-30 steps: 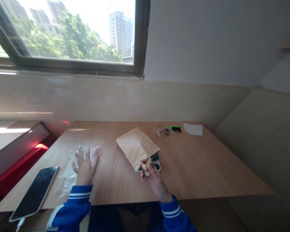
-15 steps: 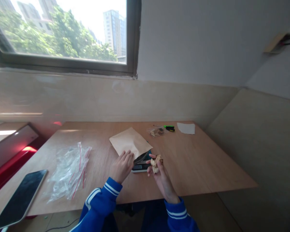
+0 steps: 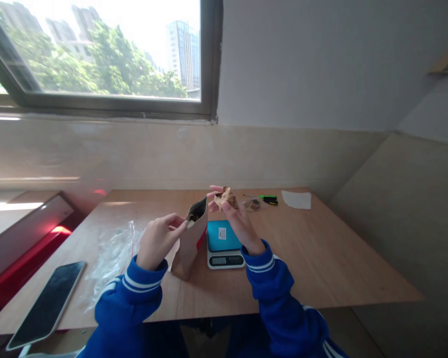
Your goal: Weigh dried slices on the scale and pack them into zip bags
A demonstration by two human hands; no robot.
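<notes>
My left hand (image 3: 160, 240) grips the top edge of a brown paper bag (image 3: 189, 249), which stands upright with its mouth open toward the right. Something dark shows inside the mouth. Just right of that opening, my right hand (image 3: 237, 217) is raised, its fingers closed around several pale brown, dried-looking pieces (image 3: 226, 198) whose kind I cannot make out. Below the right hand lies a kitchen scale (image 3: 224, 237) with a blue top and a lit display; nothing rests on its platform.
Clear plastic zip bags (image 3: 112, 253) lie on the left of the wooden table (image 3: 321, 253), beside a tablet (image 3: 48, 303). At the back are a small bag of brown pieces (image 3: 252, 205), a green and black tool (image 3: 269, 199) and white paper (image 3: 296, 200).
The paper bag has gone from lying over the scale to standing at its left, uncovering the scale. My right hand has risen and moved toward the bag's mouth with the pieces.
</notes>
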